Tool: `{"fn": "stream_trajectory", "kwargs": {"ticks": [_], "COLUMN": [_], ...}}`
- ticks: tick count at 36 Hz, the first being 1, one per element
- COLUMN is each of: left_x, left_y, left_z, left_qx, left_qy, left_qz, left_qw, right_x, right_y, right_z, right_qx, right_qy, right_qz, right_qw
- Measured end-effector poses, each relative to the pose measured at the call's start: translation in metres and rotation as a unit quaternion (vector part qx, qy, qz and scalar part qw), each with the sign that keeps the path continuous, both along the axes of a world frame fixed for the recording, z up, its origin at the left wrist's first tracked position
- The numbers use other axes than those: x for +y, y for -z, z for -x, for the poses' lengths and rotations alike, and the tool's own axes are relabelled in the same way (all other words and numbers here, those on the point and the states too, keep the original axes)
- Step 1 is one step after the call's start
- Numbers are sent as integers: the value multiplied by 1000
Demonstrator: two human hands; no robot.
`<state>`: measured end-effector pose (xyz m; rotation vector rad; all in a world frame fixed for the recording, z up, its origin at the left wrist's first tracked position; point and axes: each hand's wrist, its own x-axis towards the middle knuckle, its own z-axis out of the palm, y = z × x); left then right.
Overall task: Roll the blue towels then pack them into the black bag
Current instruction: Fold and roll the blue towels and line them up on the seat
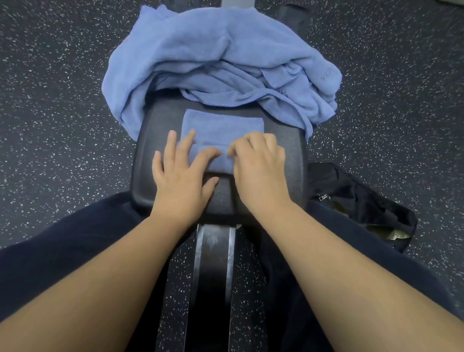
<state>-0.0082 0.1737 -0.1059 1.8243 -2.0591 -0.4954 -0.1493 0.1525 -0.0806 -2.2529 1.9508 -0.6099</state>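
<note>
A small blue towel [222, 127] lies folded into a narrow strip on the black bench pad [285, 151], its near end turned up into a short roll. My left hand [183, 173] rests on the roll's left part with straight, spread fingers. My right hand [258, 163] has curled fingers pinching the roll's right part. A heap of loose blue towels [220, 58] covers the far end of the pad. The black bag [357, 202] lies open on the floor to the right of the bench.
The bench stands on a dark speckled rubber floor [56, 88]. Its metal frame bar [213, 268] runs toward me between my dark trouser legs. The towel heap hangs over the pad's left and right sides.
</note>
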Motion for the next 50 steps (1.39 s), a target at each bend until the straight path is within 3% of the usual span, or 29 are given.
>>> {"fn": "stream_trajectory", "kwargs": {"ticks": [14,23,27,35,39,41,46,50], "left_x": [-18,-7,-9,-2,6,6,-3,-14], "left_y": [-4,1,0,-2,0,0,-4,-8], "left_z": [2,4,3,-3,-4,-4,-4,-3], "left_qx": [7,1,6,58,44,40,21,30], "left_qy": [-6,45,64,22,23,18,29,28], "left_qz": [-33,47,42,70,97,84,34,-9], "left_qw": [999,998,997,996,994,996,999,999], "right_x": [4,-10,-19,-16,-13,-10,-4,-2], "right_y": [1,2,0,-6,-7,-5,-8,-13], "right_z": [-1,8,10,8,5,3,-3,-4], "right_qx": [43,4,47,57,48,59,9,23], "right_qy": [-44,-56,-68,-111,-107,-92,-44,-56], "right_qz": [-47,-90,-143,-212,-199,-177,-15,1], "right_qw": [997,994,986,969,973,978,999,998]}}
